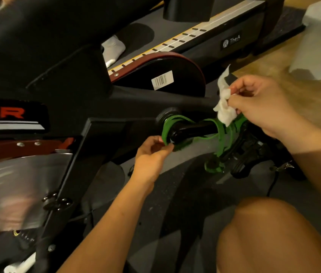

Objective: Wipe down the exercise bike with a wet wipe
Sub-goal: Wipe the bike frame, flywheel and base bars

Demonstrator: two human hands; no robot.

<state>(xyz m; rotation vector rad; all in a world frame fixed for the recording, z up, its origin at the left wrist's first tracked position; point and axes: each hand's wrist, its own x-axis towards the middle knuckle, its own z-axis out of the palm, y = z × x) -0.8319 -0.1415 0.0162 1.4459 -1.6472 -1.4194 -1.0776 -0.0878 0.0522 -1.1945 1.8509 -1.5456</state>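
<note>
- The exercise bike (pixel 88 99) fills the left and centre of the view. Its crank arm (pixel 193 130), wrapped in green straps (pixel 220 133), sits near the middle.
- The right hand (pixel 260 107) is at about 2 o'clock from the crank. Its fingertips are curled and pinching the bunched wet wipe (pixel 224 109).
- The wipe hangs just above the strap at the pedal (pixel 242 154) end. Whether it touches the strap I cannot tell.
- The left hand (pixel 151 154) is at about 8 o'clock from the crank. Its thumb and fingers pinch the green strap at the crank's inner end.
- The step in hand looks like wiping the crank and pedal area.
- To do it well, keep the left pinch firm so the crank cannot swing. Spread the wipe flatter over the fingertips for more contact.
- Draw it along the arm from the 9 o'clock end toward 3 o'clock, and work into the strap loops, where grime would collect.
- The crank's long axis lies roughly 9 to 3 o'clock, rising slightly to the right, with the pedal on the 3 o'clock end.
- The bike frame runs much the same way. The steel flywheel (pixel 14 184) is toward 8 o'clock, likely its front.
- The wipe's long axis runs about 12 to 6, with a loose corner up at 12.
</note>
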